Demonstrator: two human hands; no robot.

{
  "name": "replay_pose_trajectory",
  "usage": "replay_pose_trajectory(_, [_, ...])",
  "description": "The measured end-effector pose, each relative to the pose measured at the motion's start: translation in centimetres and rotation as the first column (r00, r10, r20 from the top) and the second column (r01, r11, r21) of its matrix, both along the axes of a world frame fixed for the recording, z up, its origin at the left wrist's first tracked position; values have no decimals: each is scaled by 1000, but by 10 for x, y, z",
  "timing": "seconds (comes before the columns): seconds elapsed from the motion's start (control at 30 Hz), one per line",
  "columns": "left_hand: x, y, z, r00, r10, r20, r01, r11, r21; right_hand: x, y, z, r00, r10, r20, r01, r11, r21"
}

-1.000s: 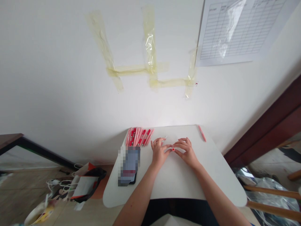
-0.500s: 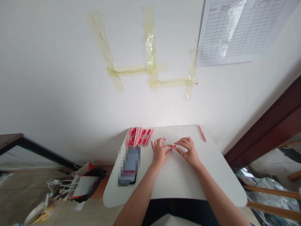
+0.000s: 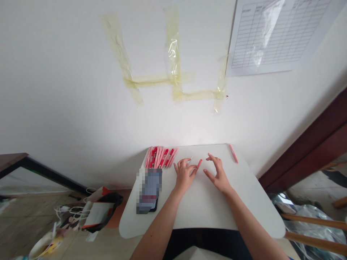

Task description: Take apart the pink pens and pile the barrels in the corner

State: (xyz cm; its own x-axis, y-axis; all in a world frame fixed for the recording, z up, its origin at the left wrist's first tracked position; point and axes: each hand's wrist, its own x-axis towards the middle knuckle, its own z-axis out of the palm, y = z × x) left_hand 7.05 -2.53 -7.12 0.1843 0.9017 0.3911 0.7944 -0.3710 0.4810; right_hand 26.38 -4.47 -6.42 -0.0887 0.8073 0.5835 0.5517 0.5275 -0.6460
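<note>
My left hand [image 3: 184, 177] rests on the white table [image 3: 206, 206], its fingertips pinching a short pink-red pen barrel [image 3: 199, 164]. A thin white tip [image 3: 191, 158] shows just beyond those fingers. My right hand [image 3: 218, 177] is apart from it, fingers spread, holding nothing. Left of my hands lies a tight row of several pink pens with red parts [image 3: 161, 157]. A single pink pen [image 3: 233, 153] lies near the far right edge. A pixelated phone [image 3: 149, 190] lies flat at the table's left side.
The table's far edge meets a white wall bearing yellowed tape strips [image 3: 173, 72] and a ruled paper chart [image 3: 279, 36]. A dark red frame [image 3: 303, 151] stands at right. A bag [image 3: 99, 215] and cables lie on the floor at left.
My right hand has moved right, away from the pink-red barrel. The barrel now shows longer, angled up from my left fingertips.
</note>
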Motion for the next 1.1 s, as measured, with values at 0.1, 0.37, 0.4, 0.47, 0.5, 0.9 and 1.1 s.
replay_pose_trajectory(0.1, [0, 1, -1, 1000, 13, 12, -13, 1000, 8, 1, 0, 0, 998, 55, 31, -53, 997, -58])
replay_pose_trajectory(0.37, [1, 1, 0, 1000, 17, 20, -18, 999, 33, 1, 3, -6, 989, -31, 144, 35, 999, -31])
replay_pose_trajectory(0.4, [1, 1, 0, 1000, 18, 21, -19, 999, 31, 0, 3, -7, 989, -39, 140, 44, 999, -30])
replay_pose_trajectory(0.47, [0, 1, 0, 1000, 22, 22, -22, 999, 30, 0, 4, -8, 992, -61, 109, 63, 998, -14])
replay_pose_trajectory(0.5, [0, 1, 0, 1000, 21, 20, -22, 999, 29, 0, 4, -9, 992, -62, 111, 64, 998, -9])
replay_pose_trajectory(0.9, [-1, 1, 2, 1000, 21, 18, -21, 1000, 0, 1, 8, -8, 997, -47, 57, 47, 999, 5])
replay_pose_trajectory(1.1, [-1, 0, 0, 999, 16, -29, -15, 999, 42, -2, 5, -4, 997, 26, 69, -31, 997, 72])
